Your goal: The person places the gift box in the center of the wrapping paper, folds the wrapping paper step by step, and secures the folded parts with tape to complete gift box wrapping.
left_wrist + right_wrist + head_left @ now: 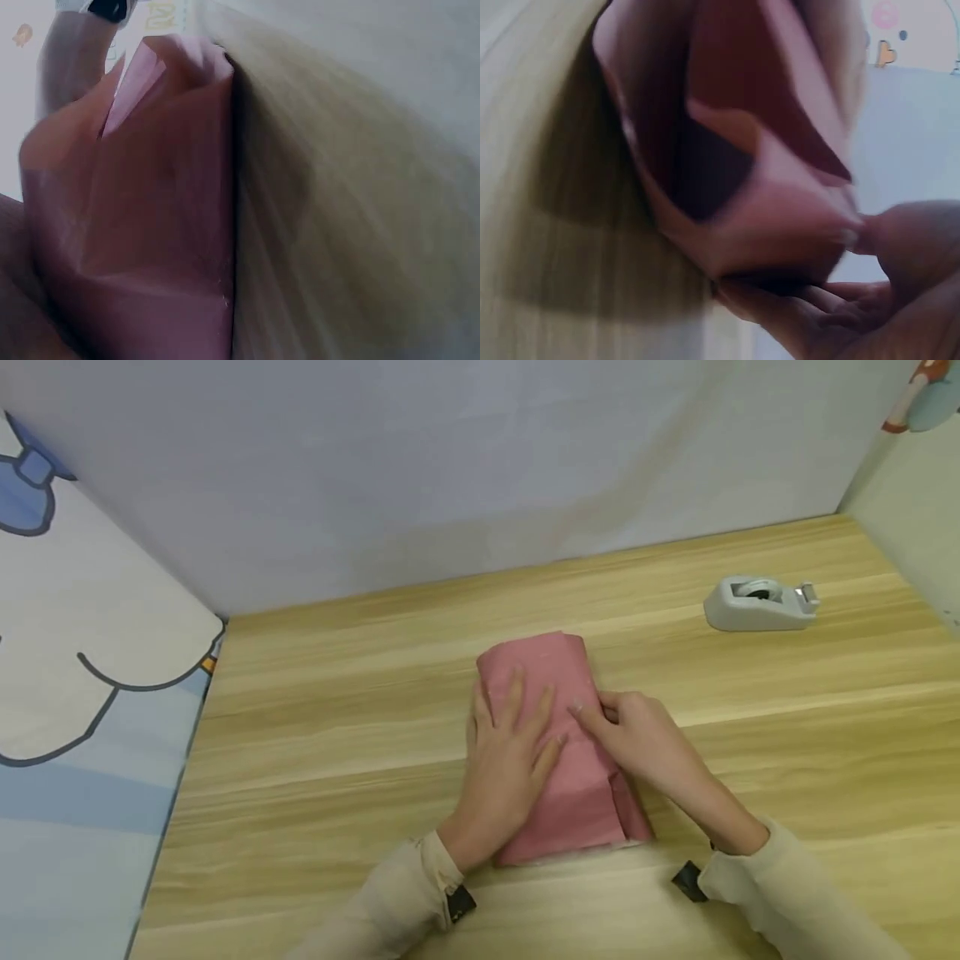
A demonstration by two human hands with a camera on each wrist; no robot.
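Note:
A pink paper package [573, 814], folded flat and longer than wide, lies on the wooden table in the head view. My left hand [497, 768] rests on its upper face with fingers spread, pressing the paper. At the right edge, my right hand [647, 739] pinches the paper, its thumb on top and its fingers curled at the side. The right wrist view shows the paper [780, 225] bent between thumb and fingers, with an open fold and a dark hollow inside. In the left wrist view, the near end of the package [150, 217] stands partly open, its edges creased.
A grey tape dispenser [761, 604] with a roll of tape stands at the back right of the wooden table [315, 710]. A pale wall cloth [450, 460] rises behind the table, and a cartoon-printed cloth [90, 610] hangs along the left side.

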